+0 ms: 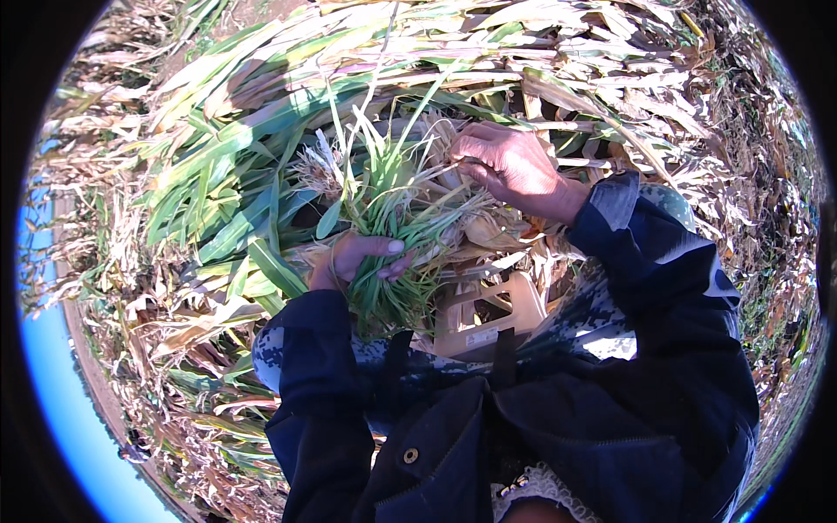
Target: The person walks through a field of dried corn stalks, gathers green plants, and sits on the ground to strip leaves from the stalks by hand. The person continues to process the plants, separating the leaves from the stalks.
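Note:
My left hand (366,260) is closed around a bundle of thin green grass-like stems (392,287), with the thumb across the front. The bundle spreads up and to the right, its pale ends fanning out. My right hand (507,167) is above and to the right of it, fingers pinched together at the tips of a few thin pale strands (441,171) that run toward the bundle. Pale dry corn husks (487,229) lie just below the right hand. Broad green corn leaves (229,150) spread beyond the left hand.
A beige plastic stool (490,317) stands between my knees, which are in camouflage trousers (588,314). Cut corn stalks with dry leaves (628,78) cover the ground ahead and to both sides. A person (134,451) is far off at the lower left.

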Demonstrator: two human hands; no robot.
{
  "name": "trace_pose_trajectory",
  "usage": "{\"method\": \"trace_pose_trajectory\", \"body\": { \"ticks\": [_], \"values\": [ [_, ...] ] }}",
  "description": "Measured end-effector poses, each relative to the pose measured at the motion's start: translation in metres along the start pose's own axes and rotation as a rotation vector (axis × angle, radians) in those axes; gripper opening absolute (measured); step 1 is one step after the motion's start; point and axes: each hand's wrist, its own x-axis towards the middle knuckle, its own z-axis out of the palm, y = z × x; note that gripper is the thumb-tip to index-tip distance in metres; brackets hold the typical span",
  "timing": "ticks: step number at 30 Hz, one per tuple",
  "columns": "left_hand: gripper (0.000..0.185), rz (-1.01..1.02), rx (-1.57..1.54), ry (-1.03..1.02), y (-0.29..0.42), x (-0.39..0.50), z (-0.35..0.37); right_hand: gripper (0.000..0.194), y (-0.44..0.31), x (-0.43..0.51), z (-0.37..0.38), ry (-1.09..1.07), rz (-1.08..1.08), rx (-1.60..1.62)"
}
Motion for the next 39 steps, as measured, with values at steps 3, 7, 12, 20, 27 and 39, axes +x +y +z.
{"method": "trace_pose_trajectory", "body": {
  "ticks": [3, 7, 12, 20, 27, 39],
  "values": [
    [0.042, -0.028, -0.027, -0.039, -0.004, 0.002, -0.006, 0.012, 0.001, -0.006, 0.003, 0.009, 0.078, 0.019],
    [0.037, -0.140, -0.049, 0.032, -0.010, 0.002, -0.014, 0.016, -0.001, -0.008, 0.003, -0.009, 0.090, -0.131],
    [0.034, -0.242, -0.053, 0.021, -0.010, 0.001, -0.011, 0.019, 0.004, -0.009, 0.001, 0.018, 0.015, -0.214],
    [0.031, -0.225, -0.011, 0.010, -0.015, 0.006, -0.009, 0.010, 0.004, 0.001, 0.001, 0.196, 0.505, 0.144],
    [0.040, -0.134, -0.084, -0.105, -0.025, -0.003, -0.019, 0.014, 0.050, -0.003, -0.030, 0.189, 0.758, 1.037],
    [0.044, -0.081, -0.129, -0.140, -0.022, -0.006, -0.020, 0.039, 0.020, -0.014, 0.014, -0.590, 0.458, 1.043]
  ]
}}
